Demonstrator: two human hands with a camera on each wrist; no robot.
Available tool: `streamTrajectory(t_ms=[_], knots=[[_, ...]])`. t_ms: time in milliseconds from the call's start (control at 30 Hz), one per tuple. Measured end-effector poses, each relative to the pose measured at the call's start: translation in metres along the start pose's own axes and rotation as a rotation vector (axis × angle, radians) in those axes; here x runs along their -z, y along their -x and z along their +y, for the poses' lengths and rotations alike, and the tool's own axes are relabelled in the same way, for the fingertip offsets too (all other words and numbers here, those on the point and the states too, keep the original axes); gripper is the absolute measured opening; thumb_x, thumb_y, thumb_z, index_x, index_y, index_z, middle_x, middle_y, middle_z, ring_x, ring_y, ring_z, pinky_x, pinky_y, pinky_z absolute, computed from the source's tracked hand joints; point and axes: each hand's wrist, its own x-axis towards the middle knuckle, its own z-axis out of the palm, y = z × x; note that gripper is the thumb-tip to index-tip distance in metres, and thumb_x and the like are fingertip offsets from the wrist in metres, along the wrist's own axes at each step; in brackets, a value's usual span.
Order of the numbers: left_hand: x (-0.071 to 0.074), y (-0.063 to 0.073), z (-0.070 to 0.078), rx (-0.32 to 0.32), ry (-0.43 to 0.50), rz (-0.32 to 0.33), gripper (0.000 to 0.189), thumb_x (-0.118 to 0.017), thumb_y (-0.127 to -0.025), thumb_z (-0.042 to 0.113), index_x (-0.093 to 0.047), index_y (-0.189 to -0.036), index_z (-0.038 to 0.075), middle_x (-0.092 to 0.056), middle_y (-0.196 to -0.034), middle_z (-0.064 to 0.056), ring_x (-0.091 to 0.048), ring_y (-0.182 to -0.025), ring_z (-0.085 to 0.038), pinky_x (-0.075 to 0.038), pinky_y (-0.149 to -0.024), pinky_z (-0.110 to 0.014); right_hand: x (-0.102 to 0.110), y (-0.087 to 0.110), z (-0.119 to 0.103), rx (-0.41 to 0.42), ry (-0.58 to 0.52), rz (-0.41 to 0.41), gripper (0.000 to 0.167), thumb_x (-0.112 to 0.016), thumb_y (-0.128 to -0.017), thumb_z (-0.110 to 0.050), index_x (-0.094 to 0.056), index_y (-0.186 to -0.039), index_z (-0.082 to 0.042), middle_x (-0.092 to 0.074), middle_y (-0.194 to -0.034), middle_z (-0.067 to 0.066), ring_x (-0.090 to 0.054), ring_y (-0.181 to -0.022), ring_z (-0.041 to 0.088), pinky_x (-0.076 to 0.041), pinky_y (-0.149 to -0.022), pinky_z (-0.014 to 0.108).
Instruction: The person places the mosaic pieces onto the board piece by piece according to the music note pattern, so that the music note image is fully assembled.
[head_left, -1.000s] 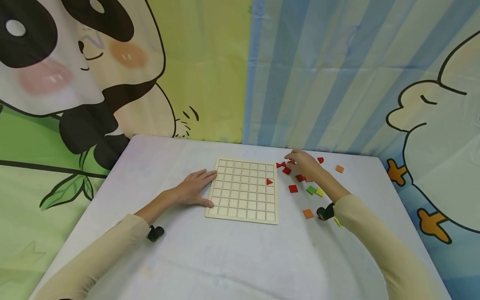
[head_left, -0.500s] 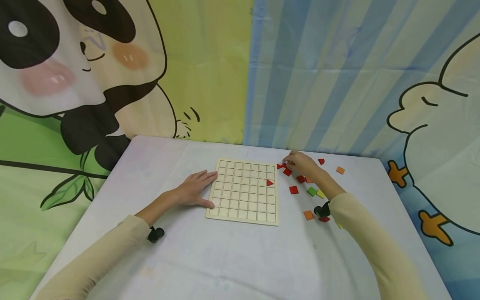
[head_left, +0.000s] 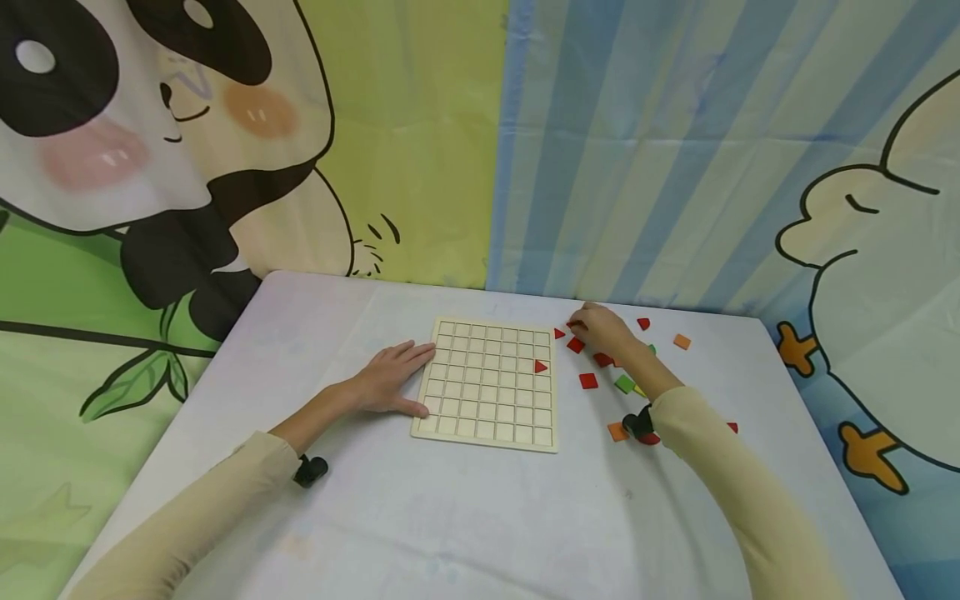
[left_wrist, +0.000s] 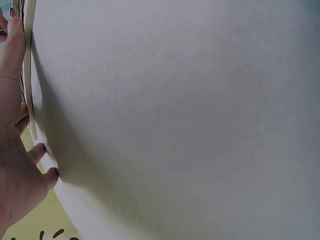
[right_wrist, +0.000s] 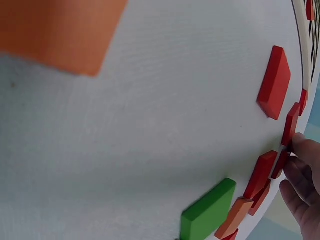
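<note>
My left hand (head_left: 390, 379) lies spread against the left side of the pale wooden grid board (head_left: 487, 392), thumb near its lower corner and fingers along the edge; in the left wrist view the board edge (left_wrist: 28, 65) runs by the thumb. A red triangular tile (head_left: 540, 367) sits in a cell towards the board's right side. Past the upper right corner, my right hand (head_left: 606, 329) has thumb and fingers together, pinching a small red tile (head_left: 572, 323) largely hidden by the fingertips. Just left of it lies another red triangle (head_left: 558, 333).
Red square tiles (head_left: 588, 381) and a green tile (head_left: 625, 383) lie right of the board, beneath and around my right forearm. Orange tiles (head_left: 682, 342) and a rounded red piece (head_left: 643, 323) are farther out. A white cloth covers the table (head_left: 450, 517); printed curtains (head_left: 600, 150) stand behind.
My right hand has closed its fingertips and shifted slightly, and the second red triangle has moved from beside the other one to its fingertips. My left hand stays in place.
</note>
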Motion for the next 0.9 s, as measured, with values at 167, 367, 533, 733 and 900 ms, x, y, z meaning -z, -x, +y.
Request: streamTrajectory(t_ms=[167,367,533,733,900], knots=[[-0.002,0.0,-0.001,-0.001,-0.002,0.001,0.109,-0.071,-0.073,0.065,-0.022,-0.155,0.013,-0.02,-0.163,-0.004,-0.016,-0.149,-0.04,-0.017,-0.116,-0.063,-0.002,0.001,0.003,-0.033,0.027,0.034,0.031,-0.064,-0.094,-0.021,-0.067,-0.114,0.002,-0.065,-0.105,0.018,-0.061,-0.093,0.029,-0.054,-0.085,0.042],[-0.002,-0.001,-0.001,0.001,-0.009,0.001,0.109,-0.071,-0.073,0.066,-0.022,-0.155,0.013,-0.02,-0.163,-0.004,-0.016,-0.149,-0.04,-0.018,-0.116,-0.063,-0.006,0.002,0.008,0.027,0.046,0.045,0.034,-0.065,-0.093,-0.024,-0.067,-0.118,0.0,-0.064,-0.111,0.018,-0.061,-0.098,0.03,-0.053,-0.088,0.044],[-0.001,-0.001,0.0,0.0,-0.012,0.001,0.109,-0.07,-0.074,0.066,-0.022,-0.155,0.012,-0.02,-0.163,-0.004,-0.016,-0.149,-0.04,-0.018,-0.116,-0.063,-0.006,0.002,0.01,0.048,0.009,0.063,0.029,-0.064,-0.094,-0.019,-0.068,-0.115,0.001,-0.064,-0.107,0.018,-0.059,-0.094,0.029,-0.053,-0.084,0.043],[-0.001,0.0,0.0,-0.006,-0.01,0.003,0.109,-0.071,-0.074,0.066,-0.023,-0.155,0.012,-0.021,-0.163,-0.004,-0.017,-0.149,-0.041,-0.019,-0.116,-0.063,-0.008,0.001,0.011,0.031,0.011,0.064,0.029,-0.063,-0.094,-0.021,-0.068,-0.111,0.002,-0.064,-0.104,0.018,-0.058,-0.091,0.028,-0.053,-0.081,0.043],[-0.001,0.0,0.0,-0.006,-0.013,0.005,0.108,-0.07,-0.074,0.066,-0.022,-0.155,0.012,-0.021,-0.163,-0.004,-0.017,-0.149,-0.041,-0.019,-0.116,-0.063,-0.01,0.0,0.005,0.006,-0.04,0.111,0.028,-0.064,-0.092,-0.023,-0.068,-0.109,0.0,-0.064,-0.101,0.015,-0.057,-0.087,0.026,-0.053,-0.079,0.041]])
